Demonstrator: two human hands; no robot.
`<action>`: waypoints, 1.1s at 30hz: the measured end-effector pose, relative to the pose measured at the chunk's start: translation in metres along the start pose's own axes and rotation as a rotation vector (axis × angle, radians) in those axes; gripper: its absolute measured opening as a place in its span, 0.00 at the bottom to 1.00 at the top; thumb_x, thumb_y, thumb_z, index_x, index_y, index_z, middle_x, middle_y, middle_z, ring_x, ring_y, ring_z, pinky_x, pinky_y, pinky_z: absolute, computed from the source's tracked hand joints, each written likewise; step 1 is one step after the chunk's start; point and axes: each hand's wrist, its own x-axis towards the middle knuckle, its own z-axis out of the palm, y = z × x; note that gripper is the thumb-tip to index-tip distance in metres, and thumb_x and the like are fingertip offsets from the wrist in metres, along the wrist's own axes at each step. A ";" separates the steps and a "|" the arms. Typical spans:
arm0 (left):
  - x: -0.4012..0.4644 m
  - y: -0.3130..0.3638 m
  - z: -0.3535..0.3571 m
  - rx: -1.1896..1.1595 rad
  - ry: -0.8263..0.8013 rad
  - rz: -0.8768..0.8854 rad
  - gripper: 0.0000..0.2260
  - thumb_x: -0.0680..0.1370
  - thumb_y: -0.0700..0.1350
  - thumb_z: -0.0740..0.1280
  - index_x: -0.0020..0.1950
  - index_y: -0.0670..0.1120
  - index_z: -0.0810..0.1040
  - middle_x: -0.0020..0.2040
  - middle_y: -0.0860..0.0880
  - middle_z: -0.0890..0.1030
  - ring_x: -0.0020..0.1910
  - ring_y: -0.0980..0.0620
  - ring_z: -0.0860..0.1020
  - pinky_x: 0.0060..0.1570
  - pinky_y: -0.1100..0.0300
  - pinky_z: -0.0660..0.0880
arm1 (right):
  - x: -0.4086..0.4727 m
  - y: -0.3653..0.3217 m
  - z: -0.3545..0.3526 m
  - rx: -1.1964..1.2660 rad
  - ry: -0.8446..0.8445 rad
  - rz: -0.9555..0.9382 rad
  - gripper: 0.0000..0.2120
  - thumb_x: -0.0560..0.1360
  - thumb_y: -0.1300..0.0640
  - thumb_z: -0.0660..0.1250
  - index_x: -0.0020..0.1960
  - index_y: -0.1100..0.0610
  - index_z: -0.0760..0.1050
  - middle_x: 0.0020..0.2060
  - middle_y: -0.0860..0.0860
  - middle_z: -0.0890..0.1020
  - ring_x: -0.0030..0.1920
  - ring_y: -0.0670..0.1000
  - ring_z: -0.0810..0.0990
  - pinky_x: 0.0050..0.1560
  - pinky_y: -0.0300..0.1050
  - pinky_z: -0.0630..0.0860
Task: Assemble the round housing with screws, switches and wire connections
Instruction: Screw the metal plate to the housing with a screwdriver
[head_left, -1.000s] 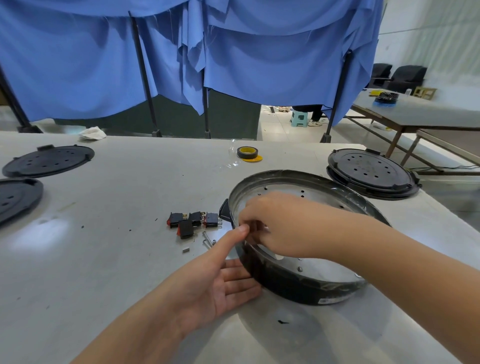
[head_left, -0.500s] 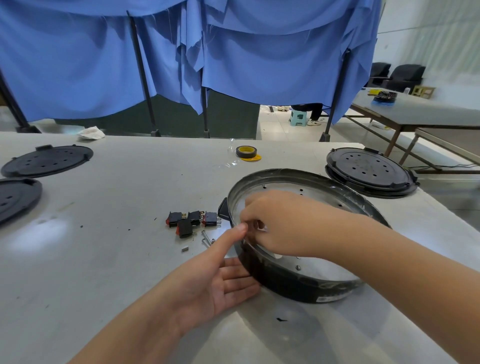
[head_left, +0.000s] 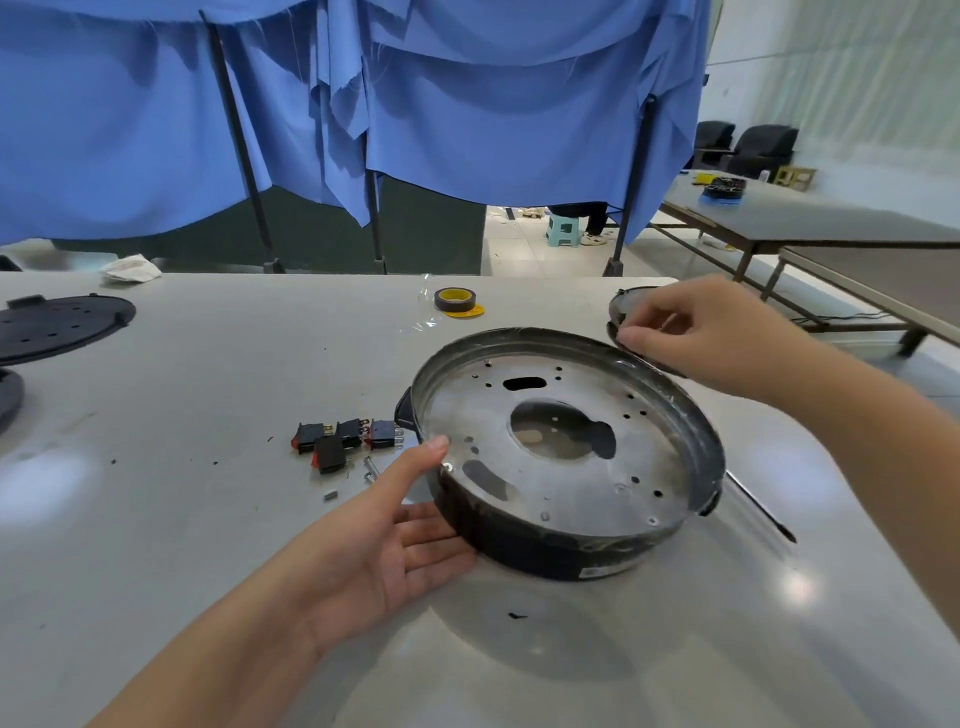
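Round housing (head_left: 566, 457) is sitting open side up at the centre of the worktop (head_left: 208, 395), its metal base plate showing. A few small screws appear to be seated near the plate's edge at 6 and 8 o'clock; most holes are looking empty, and no switch or wire is visible inside.

Left hand (head_left: 395, 540) is lying flat and relaxed against the housing wall at 8 o'clock, thumb touching the rim, steadying it.

Right hand (head_left: 691, 332) is hovering beyond the rim at 1 o'clock, over a black cover disc (head_left: 623, 312), fingertips pinched; whether it is holding anything, cannot tell.

Rocker switches (head_left: 343, 439) and loose screws (head_left: 370, 467) are waiting at 9 o'clock, just beside the housing. Judgement: early stage; switches and wiring remaining.
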 end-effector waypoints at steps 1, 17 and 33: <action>0.000 0.000 0.000 0.000 -0.003 0.001 0.38 0.58 0.56 0.77 0.59 0.33 0.75 0.52 0.35 0.83 0.50 0.40 0.84 0.42 0.51 0.83 | -0.001 0.011 -0.005 0.000 0.027 0.050 0.05 0.75 0.52 0.67 0.41 0.47 0.78 0.37 0.42 0.80 0.40 0.42 0.78 0.38 0.35 0.70; 0.001 0.000 0.000 0.001 -0.011 -0.010 0.40 0.59 0.55 0.77 0.63 0.33 0.72 0.54 0.35 0.82 0.50 0.40 0.84 0.41 0.50 0.83 | -0.001 0.103 0.041 0.056 -0.155 0.624 0.07 0.74 0.63 0.66 0.37 0.62 0.77 0.30 0.58 0.79 0.30 0.56 0.78 0.37 0.49 0.81; 0.001 0.000 -0.001 -0.003 -0.025 -0.018 0.40 0.59 0.55 0.77 0.63 0.32 0.71 0.54 0.34 0.82 0.52 0.39 0.83 0.43 0.49 0.83 | 0.009 0.005 -0.017 0.689 0.034 0.539 0.17 0.71 0.53 0.73 0.54 0.62 0.76 0.45 0.56 0.81 0.41 0.51 0.81 0.38 0.43 0.79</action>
